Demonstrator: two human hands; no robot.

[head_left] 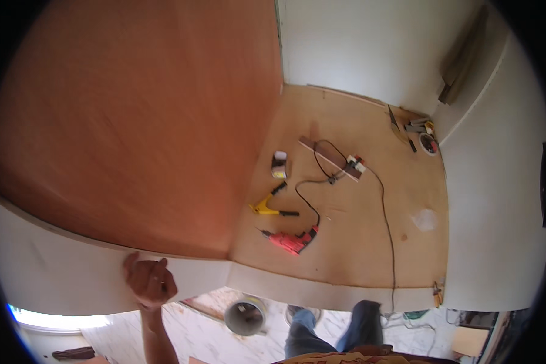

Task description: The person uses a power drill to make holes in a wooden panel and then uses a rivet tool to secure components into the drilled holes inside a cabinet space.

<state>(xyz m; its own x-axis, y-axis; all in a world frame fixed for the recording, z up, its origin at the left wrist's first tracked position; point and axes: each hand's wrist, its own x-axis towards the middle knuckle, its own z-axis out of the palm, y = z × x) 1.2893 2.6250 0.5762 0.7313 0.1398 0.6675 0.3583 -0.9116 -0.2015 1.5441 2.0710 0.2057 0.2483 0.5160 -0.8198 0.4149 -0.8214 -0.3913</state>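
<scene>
My left hand (150, 283) is raised at the pale front edge (200, 276) of a tall reddish-brown wood panel (145, 133). Its fingers are curled in and one fingertip reaches up to the seam where the panel meets that edge. A small bright spot shows among the fingers; whether it is a ring or something held cannot be made out. My right hand is out of view. Nearest on the plywood surface (346, 242) lie a red power drill (292, 241), its bit toward the panel, and a yellow hand riveter (266, 206) with black grips spread apart.
A small box (279, 165) lies near the panel. Beyond, a dark cord (385, 206) runs past a wood strip (321, 154) and a power socket block (355, 164). A round tub (428, 144) stands in the far right corner. Below is a grey bucket (245, 316) by my legs.
</scene>
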